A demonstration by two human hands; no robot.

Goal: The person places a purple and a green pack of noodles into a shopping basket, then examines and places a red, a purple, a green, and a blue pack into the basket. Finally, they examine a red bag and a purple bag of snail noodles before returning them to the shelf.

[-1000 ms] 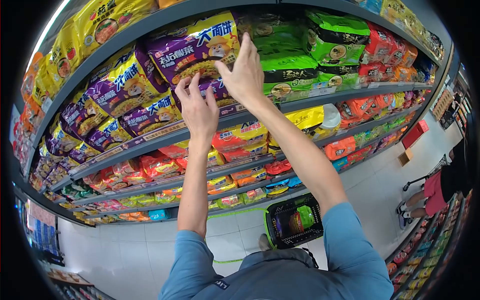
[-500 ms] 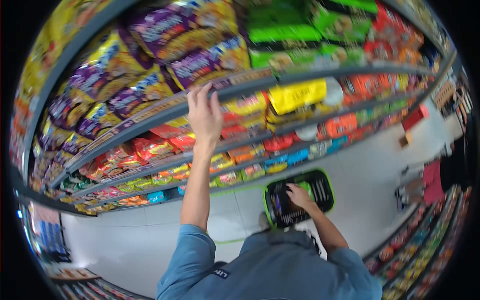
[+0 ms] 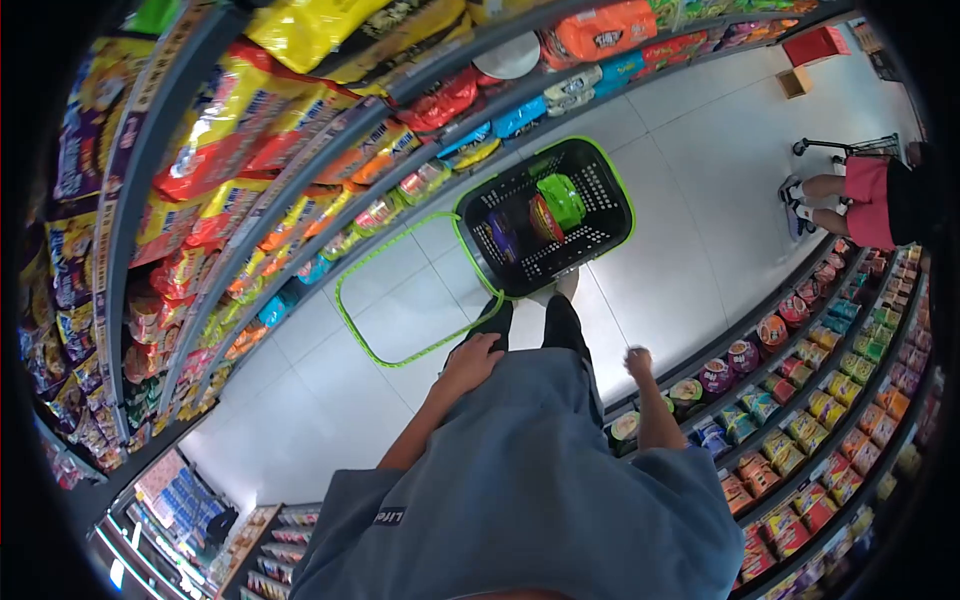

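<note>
A black shopping basket (image 3: pixel 610 215) with a green rim stands on the floor in front of my feet. Its green handle (image 3: pixel 345 318) is folded out to the left. Inside lie a green packet (image 3: pixel 562 200), a red-and-yellow package (image 3: pixel 545 218) and a purple packet (image 3: pixel 501 236). My left hand (image 3: pixel 470 364) rests flat against my thigh, below the handle, holding nothing. Out to the right, my right hand (image 3: pixel 637 363) hangs over the floor with its fingers curled in, apart from the basket; nothing shows in it.
Shelves of noodle packets (image 3: pixel 230 130) run along the left. Opposite, shelves of tubs and cups (image 3: pixel 800 430) line the right. Another person in pink shorts (image 3: pixel 868 200) stands at the far right beside a cart (image 3: pixel 850 148). A red box (image 3: pixel 815 46) sits farther down the aisle.
My left hand has come off the shelf edge down to my thigh. My right hand has left the basket and moved right. The view has turned down toward the floor.
</note>
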